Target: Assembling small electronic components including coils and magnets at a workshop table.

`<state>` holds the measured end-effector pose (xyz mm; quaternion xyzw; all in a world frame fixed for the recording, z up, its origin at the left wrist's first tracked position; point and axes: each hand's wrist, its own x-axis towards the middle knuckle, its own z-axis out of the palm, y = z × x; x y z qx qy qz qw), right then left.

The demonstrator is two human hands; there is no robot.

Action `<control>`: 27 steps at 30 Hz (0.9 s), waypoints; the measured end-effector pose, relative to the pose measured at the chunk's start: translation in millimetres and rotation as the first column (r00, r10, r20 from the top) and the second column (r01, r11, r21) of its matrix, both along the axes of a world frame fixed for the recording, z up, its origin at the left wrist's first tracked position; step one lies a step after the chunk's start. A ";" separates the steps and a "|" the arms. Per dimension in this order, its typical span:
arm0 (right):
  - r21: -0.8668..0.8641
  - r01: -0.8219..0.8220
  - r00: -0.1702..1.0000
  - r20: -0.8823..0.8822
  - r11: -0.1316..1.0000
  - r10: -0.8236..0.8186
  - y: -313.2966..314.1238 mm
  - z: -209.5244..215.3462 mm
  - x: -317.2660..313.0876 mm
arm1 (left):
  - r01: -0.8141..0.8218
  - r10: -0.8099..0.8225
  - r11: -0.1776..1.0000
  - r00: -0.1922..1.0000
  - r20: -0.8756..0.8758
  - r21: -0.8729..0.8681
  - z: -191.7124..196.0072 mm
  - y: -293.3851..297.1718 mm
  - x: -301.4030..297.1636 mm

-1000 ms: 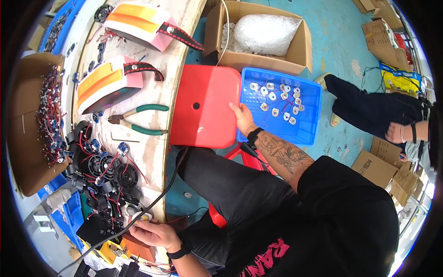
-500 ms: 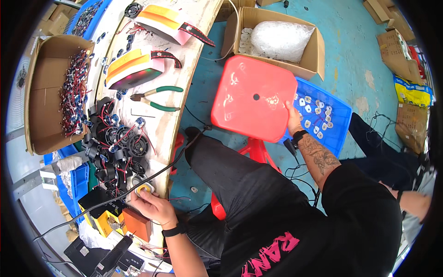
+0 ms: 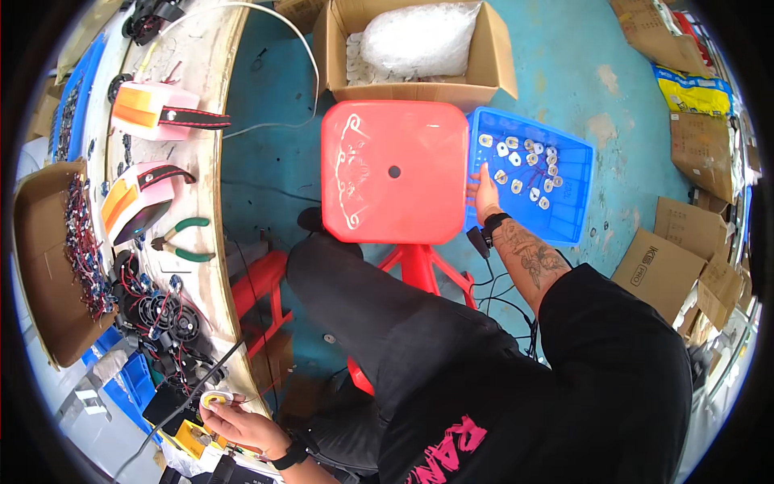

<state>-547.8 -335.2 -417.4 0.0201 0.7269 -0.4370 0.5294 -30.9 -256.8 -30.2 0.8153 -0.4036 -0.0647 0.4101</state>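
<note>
My left hand (image 3: 242, 426), at the near edge of the workbench, pinches a small round white part with a yellow centre (image 3: 214, 398); a thin red wire trails from it. My right hand (image 3: 485, 195) is at the right edge of a red plastic stool (image 3: 395, 210), its fingers closed against the rim and partly hidden. Beside that hand stands a blue plastic bin (image 3: 576, 189) with several similar white round parts (image 3: 516, 185) and red wires inside. A dark cable crosses near my left hand.
On the bench (image 3: 201, 298) lie green-handled pliers (image 3: 187, 240), black round housings (image 3: 165, 319) and two pink-and-orange devices (image 3: 139, 202). A carton of wired parts (image 3: 44, 266) stands at left. Another carton with a bubble-wrapped bundle (image 3: 419, 40) is beyond the stool. Cables (image 3: 516, 302) lie on the floor.
The view has shifted, and the red stool now appears squarer in it. My left hand still pinches the round part, which is now off the bench pile. The right hand stays at the stool's rim.
</note>
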 end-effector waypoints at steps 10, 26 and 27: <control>0.611 -0.498 0.573 -0.300 0.615 0.762 46.6 -110.9 18.6 | -0.310 0.316 0.944 0.948 -0.038 0.114 -12.8 -11.6 -7.3; 0.806 -0.445 -0.084 -0.471 0.390 0.878 141.5 -224.7 -95.9 | -0.411 0.415 0.909 0.908 -0.057 0.068 -18.2 -26.9 -4.8; 0.799 -0.493 -0.570 -0.595 0.344 0.567 158.3 -214.4 -115.3 | -0.412 0.410 0.909 0.911 0.048 0.056 -13.1 -7.9 6.2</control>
